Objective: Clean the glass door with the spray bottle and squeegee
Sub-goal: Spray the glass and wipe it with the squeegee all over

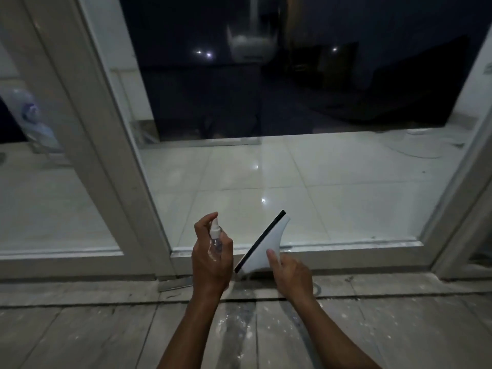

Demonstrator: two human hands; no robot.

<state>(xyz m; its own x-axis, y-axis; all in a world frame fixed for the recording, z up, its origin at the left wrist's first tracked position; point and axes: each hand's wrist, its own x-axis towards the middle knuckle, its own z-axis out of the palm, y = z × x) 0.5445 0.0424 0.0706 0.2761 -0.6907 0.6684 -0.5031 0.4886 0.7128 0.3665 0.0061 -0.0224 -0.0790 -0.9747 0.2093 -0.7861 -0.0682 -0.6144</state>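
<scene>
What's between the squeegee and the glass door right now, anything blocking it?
Nothing visible. The right hand holds the squeegee in front of the glass door, near its bottom rail, and the left hand holds the spray bottle off to its left.

- The floor (pixel 80 334) on the near side of the door is made of grey slabs, dusty and flecked all over with white specks and smears.
- A dark wet-looking streak (pixel 234 339) runs along the floor from its near edge toward the door.
- A thin dark groove (pixel 106 304) crosses the floor from its left edge to its right edge, just short of the door.
- The white door frame (pixel 332 258) stands on the far edge of this floor; its bottom rail lies along that edge.
- Beyond the glass lies a glossy pale tiled floor (pixel 332 198) with small bright reflections on it.
</scene>
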